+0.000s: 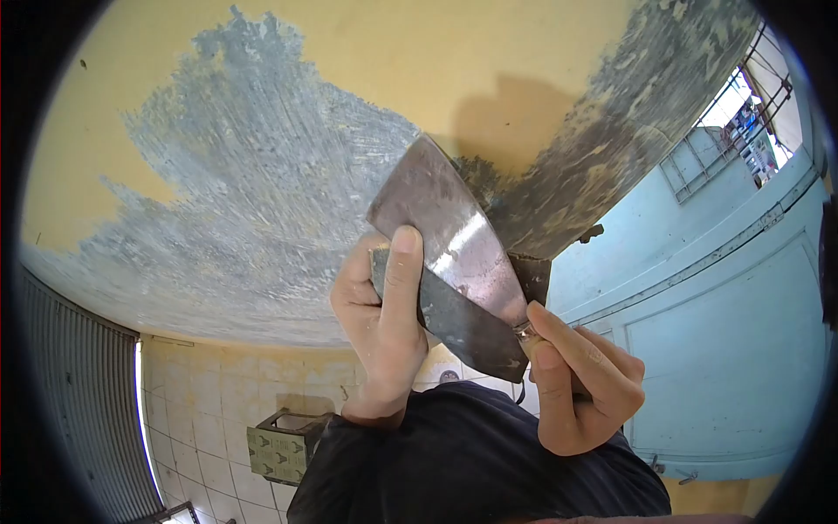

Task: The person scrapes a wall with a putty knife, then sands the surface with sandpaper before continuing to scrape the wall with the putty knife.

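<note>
In front of me my right hand pinches a putty knife at the narrow end of its blade, near the handle. The wide metal blade slants up to the left and shines in the middle. My left hand is closed on a dark grey flat piece, thumb on the near side and fingers behind. This piece lies along the lower edge of the blade and reaches down toward my right hand. Its kind is hard to make out. The left thumb tip is right by the blade's edge.
Ahead is a yellow wall with rough grey patches. A light blue door stands at right, below a barred opening. At lower left are a ribbed shutter, a stool-like object and floor tiles.
</note>
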Tool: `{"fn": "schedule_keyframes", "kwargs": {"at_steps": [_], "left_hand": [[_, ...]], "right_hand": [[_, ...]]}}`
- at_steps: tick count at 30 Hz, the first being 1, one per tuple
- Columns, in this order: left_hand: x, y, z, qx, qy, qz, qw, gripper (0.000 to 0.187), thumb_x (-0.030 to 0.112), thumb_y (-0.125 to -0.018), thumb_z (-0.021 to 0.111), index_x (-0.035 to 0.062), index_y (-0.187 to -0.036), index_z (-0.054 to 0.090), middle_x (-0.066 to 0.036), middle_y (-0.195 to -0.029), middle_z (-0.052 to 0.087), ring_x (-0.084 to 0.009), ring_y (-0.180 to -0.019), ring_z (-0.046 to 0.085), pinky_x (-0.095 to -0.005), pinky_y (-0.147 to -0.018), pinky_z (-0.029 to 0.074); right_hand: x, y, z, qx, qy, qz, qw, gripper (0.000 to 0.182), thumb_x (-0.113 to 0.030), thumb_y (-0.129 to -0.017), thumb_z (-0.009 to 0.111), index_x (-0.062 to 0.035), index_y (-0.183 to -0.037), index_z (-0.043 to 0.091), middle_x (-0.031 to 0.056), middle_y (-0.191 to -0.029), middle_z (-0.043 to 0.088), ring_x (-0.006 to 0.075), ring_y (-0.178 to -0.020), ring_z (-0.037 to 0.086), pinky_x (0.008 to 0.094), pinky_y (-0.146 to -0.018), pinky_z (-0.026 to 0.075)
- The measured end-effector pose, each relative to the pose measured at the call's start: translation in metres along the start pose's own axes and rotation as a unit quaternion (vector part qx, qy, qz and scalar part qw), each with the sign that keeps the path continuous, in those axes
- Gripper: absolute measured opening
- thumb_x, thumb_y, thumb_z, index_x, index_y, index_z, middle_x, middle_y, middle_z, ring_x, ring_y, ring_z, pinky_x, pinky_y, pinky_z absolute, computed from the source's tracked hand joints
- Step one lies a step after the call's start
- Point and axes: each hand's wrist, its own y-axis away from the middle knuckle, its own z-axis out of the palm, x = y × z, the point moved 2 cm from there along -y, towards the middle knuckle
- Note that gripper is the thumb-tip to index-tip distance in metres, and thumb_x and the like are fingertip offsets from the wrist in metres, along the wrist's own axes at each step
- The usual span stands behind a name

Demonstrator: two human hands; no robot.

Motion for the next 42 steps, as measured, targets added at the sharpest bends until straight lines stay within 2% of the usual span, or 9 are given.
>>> {"fn": "schedule_keyframes", "kwargs": {"at_steps": [5,13,15,20,26,28,34,37,42], "left_hand": [[0.003,-0.002,0.001,0.011,0.049,-0.028,0.998,0.021,0.016,-0.104,0.056,0.0019,-0.089,0.063,0.002,-0.080,0.062,-0.0025,-0.072,0.051,-0.0191,-0.064,0.039],[-0.029,0.032,-0.016,0.002,-0.071,-0.018,0.997,0.016,0.016,-0.099,0.067,0.0013,-0.092,0.065,0.006,-0.076,0.058,0.0003,-0.068,0.044,-0.0183,-0.058,0.033],[-0.043,0.042,-0.028,-0.035,-0.097,-0.113,0.988,0.017,0.016,-0.099,0.068,0.0011,-0.093,0.065,0.006,-0.076,0.058,0.0001,-0.068,0.045,-0.0183,-0.059,0.034],[-0.061,0.051,-0.047,-0.031,-0.174,-0.144,0.974,0.018,0.019,-0.099,0.067,0.0005,-0.098,0.066,0.006,-0.079,0.061,-0.0023,-0.071,0.049,-0.0198,-0.062,0.039],[-0.058,0.059,-0.055,0.040,-0.160,-0.098,0.982,0.021,0.022,-0.101,0.064,0.0013,-0.098,0.066,0.004,-0.079,0.062,-0.0026,-0.070,0.052,-0.0199,-0.062,0.040],[-0.051,0.068,-0.056,0.064,-0.158,-0.143,0.975,0.022,0.024,-0.101,0.064,0.0025,-0.098,0.067,0.004,-0.078,0.062,-0.0021,-0.067,0.052,-0.0201,-0.060,0.040],[-0.065,0.111,-0.058,0.154,-0.138,-0.138,0.969,0.026,0.029,-0.101,0.065,0.0034,-0.097,0.067,0.006,-0.073,0.060,-0.0009,-0.063,0.051,-0.0197,-0.057,0.039],[-0.075,0.139,-0.050,0.193,-0.125,-0.158,0.960,0.026,0.028,-0.101,0.064,0.0032,-0.096,0.067,0.006,-0.073,0.061,-0.0010,-0.063,0.051,-0.0194,-0.057,0.038],[-0.085,0.173,-0.047,0.253,-0.120,-0.156,0.947,0.024,0.026,-0.102,0.063,0.0031,-0.095,0.067,0.005,-0.076,0.062,-0.0009,-0.066,0.052,-0.0189,-0.059,0.039]], "right_hand": [[0.005,-0.004,-0.001,-0.029,-0.016,-0.012,0.999,0.034,0.005,-0.081,0.074,0.0044,-0.114,0.073,0.0117,-0.058,0.062,0.0117,-0.045,0.056,0.0236,-0.046,0.042],[0.074,0.040,-0.005,-0.111,-0.118,0.043,0.986,0.027,0.001,-0.089,0.066,0.0089,-0.115,0.069,0.0184,-0.076,0.070,0.0170,-0.056,0.064,0.0260,-0.051,0.046],[0.090,0.054,-0.008,-0.124,-0.120,0.064,0.983,0.028,0.000,-0.089,0.068,0.0082,-0.116,0.069,0.0176,-0.078,0.071,0.0170,-0.059,0.065,0.0270,-0.054,0.048],[0.114,0.067,-0.011,-0.134,-0.100,0.126,0.978,0.030,-0.005,-0.087,0.073,0.0047,-0.115,0.070,0.0145,-0.083,0.073,0.0143,-0.067,0.067,0.0250,-0.060,0.050],[0.131,0.055,-0.012,-0.192,-0.151,0.090,0.966,0.032,-0.005,-0.083,0.074,0.0043,-0.112,0.064,0.0132,-0.083,0.073,0.0132,-0.068,0.066,0.0246,-0.061,0.049],[0.136,0.049,-0.013,-0.227,-0.177,0.051,0.956,0.033,-0.003,-0.081,0.073,0.0045,-0.111,0.061,0.0135,-0.084,0.073,0.0129,-0.069,0.066,0.0244,-0.063,0.049],[0.148,0.039,-0.013,-0.310,-0.385,0.080,0.866,0.031,-0.007,-0.084,0.074,0.0036,-0.110,0.063,0.0134,-0.090,0.071,0.0142,-0.075,0.065,0.0246,-0.068,0.049],[0.163,0.046,-0.006,-0.283,-0.336,0.008,0.898,0.030,-0.010,-0.084,0.075,0.0027,-0.107,0.063,0.0107,-0.086,0.070,0.0140,-0.073,0.064,0.0248,-0.066,0.048],[0.170,0.056,-0.001,-0.266,-0.318,0.045,0.909,0.029,-0.013,-0.080,0.079,0.0009,-0.102,0.066,0.0079,-0.080,0.067,0.0153,-0.067,0.061,0.0277,-0.064,0.047]]}}
